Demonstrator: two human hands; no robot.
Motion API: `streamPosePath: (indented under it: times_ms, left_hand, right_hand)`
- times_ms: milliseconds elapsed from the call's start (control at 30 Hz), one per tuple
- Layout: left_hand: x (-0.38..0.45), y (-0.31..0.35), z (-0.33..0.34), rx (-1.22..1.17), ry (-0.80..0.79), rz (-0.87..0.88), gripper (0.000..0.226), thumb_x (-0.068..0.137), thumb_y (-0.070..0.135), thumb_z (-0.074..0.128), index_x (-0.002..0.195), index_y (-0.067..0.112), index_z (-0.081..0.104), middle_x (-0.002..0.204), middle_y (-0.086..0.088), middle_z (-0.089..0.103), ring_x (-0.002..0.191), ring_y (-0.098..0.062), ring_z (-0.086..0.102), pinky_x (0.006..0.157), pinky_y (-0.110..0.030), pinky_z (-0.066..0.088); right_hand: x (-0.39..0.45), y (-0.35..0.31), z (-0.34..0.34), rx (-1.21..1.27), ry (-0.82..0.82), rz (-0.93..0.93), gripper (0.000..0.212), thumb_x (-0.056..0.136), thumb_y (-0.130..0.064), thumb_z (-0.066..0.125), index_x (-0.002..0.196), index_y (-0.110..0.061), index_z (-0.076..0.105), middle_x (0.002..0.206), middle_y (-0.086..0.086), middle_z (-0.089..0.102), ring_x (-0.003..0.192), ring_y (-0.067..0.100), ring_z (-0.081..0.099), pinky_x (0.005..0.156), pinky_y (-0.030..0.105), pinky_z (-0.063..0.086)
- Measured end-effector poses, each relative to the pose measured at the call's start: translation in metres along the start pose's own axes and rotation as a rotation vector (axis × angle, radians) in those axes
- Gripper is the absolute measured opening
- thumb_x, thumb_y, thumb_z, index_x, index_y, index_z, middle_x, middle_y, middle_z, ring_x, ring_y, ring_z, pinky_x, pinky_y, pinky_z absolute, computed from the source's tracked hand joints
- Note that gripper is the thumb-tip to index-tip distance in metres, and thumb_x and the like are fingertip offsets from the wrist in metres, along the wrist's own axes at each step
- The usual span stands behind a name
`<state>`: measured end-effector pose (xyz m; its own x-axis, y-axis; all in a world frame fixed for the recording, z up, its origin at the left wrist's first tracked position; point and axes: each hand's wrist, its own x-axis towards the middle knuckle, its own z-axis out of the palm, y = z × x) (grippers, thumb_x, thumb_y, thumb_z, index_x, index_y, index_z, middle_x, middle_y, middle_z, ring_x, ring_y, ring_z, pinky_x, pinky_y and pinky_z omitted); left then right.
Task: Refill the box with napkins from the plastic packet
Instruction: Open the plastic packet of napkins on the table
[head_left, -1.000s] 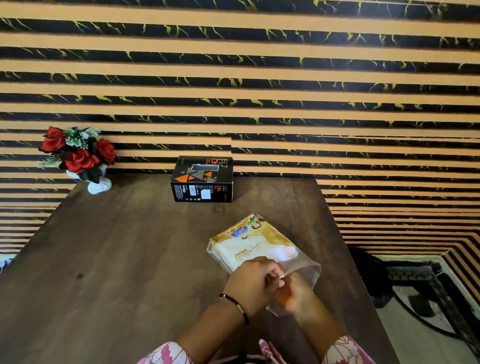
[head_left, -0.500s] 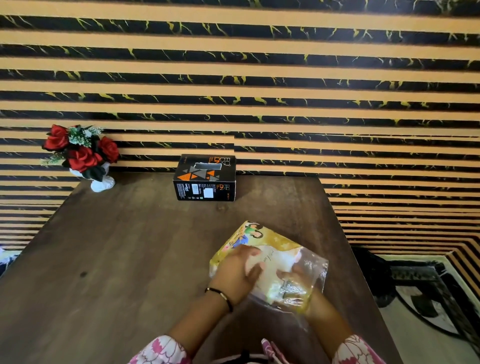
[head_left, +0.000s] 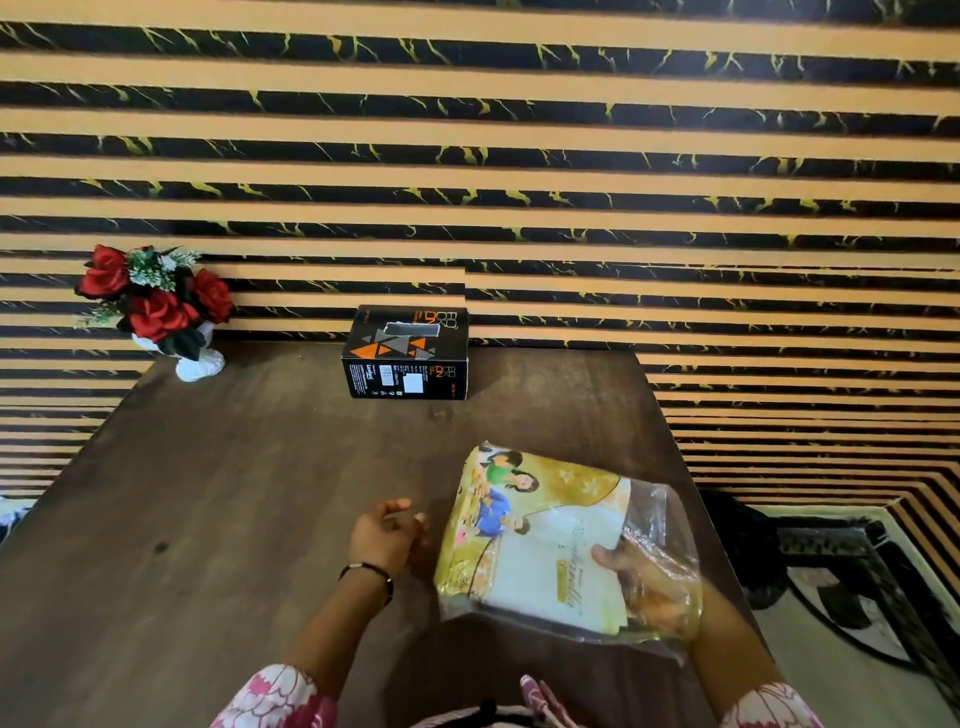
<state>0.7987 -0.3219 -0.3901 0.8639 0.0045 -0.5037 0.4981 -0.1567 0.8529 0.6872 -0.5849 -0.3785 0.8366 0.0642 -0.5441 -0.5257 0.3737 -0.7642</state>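
Observation:
A clear plastic packet (head_left: 535, 525) with a yellow printed front lies on the dark wooden table (head_left: 218, 519) at the near right, holding a white stack of napkins (head_left: 550, 566). My right hand (head_left: 644, 577) is inside the packet's open end, fingers on the napkins, seen through the film. My left hand (head_left: 384, 535) hovers just left of the packet, off it, fingers loosely curled and holding nothing. The black napkin box (head_left: 410, 353) with orange triangles stands at the table's far edge by the wall, with a slot in its top.
A white vase of red roses (head_left: 156, 306) stands at the table's far left corner. A striped black and tan wall runs behind the table. The table's right edge drops to a floor with a dark patterned rug (head_left: 852, 587).
My right hand has gone deeper into the packet's open end. My left hand has come off the packet and moved left. The packet now lies flatter.

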Motion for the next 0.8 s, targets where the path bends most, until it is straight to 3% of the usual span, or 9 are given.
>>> streamPosePath:
  times_ms: [100, 167, 200, 233, 267, 400, 500, 633, 800]
  left_hand:
    - [-0.002, 0.006, -0.004, -0.087, -0.035, -0.025, 0.015, 0.091, 0.007, 0.053, 0.106, 0.005, 0.052, 0.072, -0.006, 0.06, 0.05, -0.012, 0.055, 0.044, -0.021, 0.042]
    - [-0.011, 0.013, 0.0, -0.052, -0.19, -0.05, 0.012, 0.091, 0.021, 0.055, 0.095, 0.01, 0.056, 0.076, -0.003, 0.059, 0.061, -0.014, 0.052, 0.047, -0.021, 0.04]
    - [-0.013, 0.013, 0.002, -0.005, -0.26, -0.058, 0.016, 0.09, 0.028, 0.056, 0.091, 0.012, 0.058, 0.079, -0.003, 0.06, 0.066, -0.016, 0.054, 0.051, -0.021, 0.043]
    - [-0.015, 0.013, 0.006, 0.032, -0.303, -0.059, 0.02, 0.089, 0.032, 0.058, 0.088, 0.012, 0.06, 0.08, -0.004, 0.062, 0.07, -0.017, 0.057, 0.055, -0.023, 0.046]
    - [-0.016, 0.011, 0.01, 0.061, -0.319, -0.042, 0.022, 0.088, 0.033, 0.059, 0.085, 0.012, 0.061, 0.079, -0.004, 0.064, 0.07, -0.018, 0.057, 0.057, -0.024, 0.046]
    - [-0.011, 0.004, 0.014, 0.09, -0.143, 0.096, 0.021, 0.086, 0.019, 0.063, 0.069, 0.008, 0.059, 0.056, -0.002, 0.059, 0.05, -0.012, 0.049, 0.043, -0.018, 0.041]
    - [-0.008, 0.001, 0.002, 0.107, 0.019, 0.061, 0.022, 0.086, 0.019, 0.062, 0.069, 0.006, 0.061, 0.061, -0.007, 0.059, 0.056, -0.017, 0.051, 0.046, -0.022, 0.043]
    - [0.003, -0.012, -0.015, 0.11, 0.222, 0.01, 0.029, 0.085, 0.017, 0.064, 0.059, 0.006, 0.056, 0.057, -0.01, 0.05, 0.055, -0.021, 0.044, 0.052, -0.027, 0.035]
    - [0.006, -0.022, -0.024, 0.022, 0.325, -0.07, 0.023, 0.085, 0.017, 0.064, 0.07, 0.0, 0.06, 0.069, -0.013, 0.055, 0.068, -0.028, 0.05, 0.066, -0.031, 0.038]
  right_hand:
    - [-0.002, -0.013, -0.007, -0.005, 0.046, 0.026, 0.059, 0.093, 0.0, 0.041, 0.05, -0.024, 0.075, 0.055, -0.005, 0.072, 0.052, 0.007, 0.069, 0.044, 0.022, 0.054]
    - [-0.001, -0.015, -0.01, 0.003, -0.024, 0.018, 0.023, 0.09, -0.004, 0.053, 0.089, -0.013, 0.074, 0.087, 0.007, 0.077, 0.08, 0.017, 0.073, 0.066, 0.033, 0.059]
    - [0.003, -0.012, -0.018, 0.011, -0.079, 0.036, 0.029, 0.084, -0.008, 0.064, 0.112, -0.005, 0.063, 0.113, 0.017, 0.069, 0.102, 0.027, 0.067, 0.085, 0.046, 0.055]
    - [0.007, -0.007, -0.025, 0.034, -0.122, 0.052, 0.054, 0.077, -0.013, 0.073, 0.125, -0.001, 0.052, 0.129, 0.022, 0.057, 0.117, 0.035, 0.058, 0.098, 0.055, 0.045]
    - [0.003, -0.009, -0.019, 0.02, -0.163, 0.072, 0.067, 0.07, -0.016, 0.08, 0.127, -0.001, 0.05, 0.131, 0.023, 0.055, 0.12, 0.038, 0.054, 0.101, 0.059, 0.041]
    - [0.005, -0.007, -0.008, 0.134, -0.308, 0.043, 0.059, 0.054, -0.012, 0.088, 0.107, -0.003, 0.065, 0.105, 0.018, 0.07, 0.098, 0.031, 0.068, 0.075, 0.042, 0.059]
    - [0.005, -0.009, -0.01, -0.009, -0.115, 0.048, 0.082, 0.048, -0.019, 0.091, 0.12, -0.006, 0.053, 0.112, 0.017, 0.068, 0.103, 0.034, 0.065, 0.083, 0.047, 0.055]
    - [-0.003, -0.018, -0.022, -0.061, 0.175, 0.099, 0.052, 0.083, -0.003, 0.061, 0.131, -0.014, 0.044, 0.105, 0.011, 0.069, 0.096, 0.03, 0.064, 0.083, 0.047, 0.05]
    - [-0.013, -0.019, -0.033, 0.092, 0.313, 0.081, 0.047, 0.088, -0.001, 0.053, 0.131, -0.018, 0.044, 0.109, 0.012, 0.063, 0.099, 0.031, 0.06, 0.074, 0.045, 0.053]
